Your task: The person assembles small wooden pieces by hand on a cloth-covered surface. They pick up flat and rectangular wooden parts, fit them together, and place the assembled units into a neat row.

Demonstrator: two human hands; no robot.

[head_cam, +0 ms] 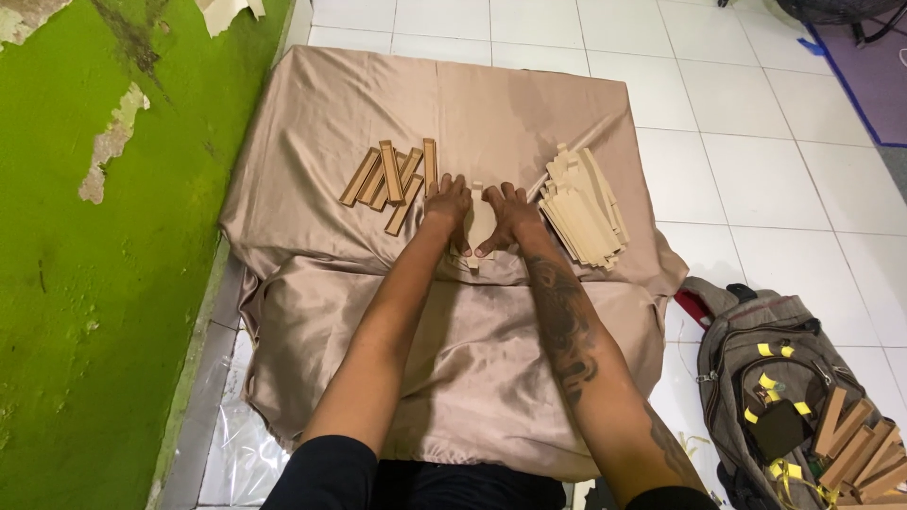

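Observation:
Both my hands rest on the beige satin cloth [312,312] spread over the floor. Between them lies a pale flat wooden piece [479,225], and each hand grips one of its sides: my left hand [448,203] from the left, my right hand [510,215] from the right, thumbs pressing at its near end. Just left of my left hand sits a small pile of brown wooden strips [392,179]. A heap of pale wooden strips [584,210] is stacked right of my right hand.
A green peeling wall [104,264] runs along the left. White floor tiles [756,161] surround the cloth. A grey backpack [784,378] with more brown wooden pieces [864,453] on it lies at the lower right. A purple mat [874,76] occupies the far right corner.

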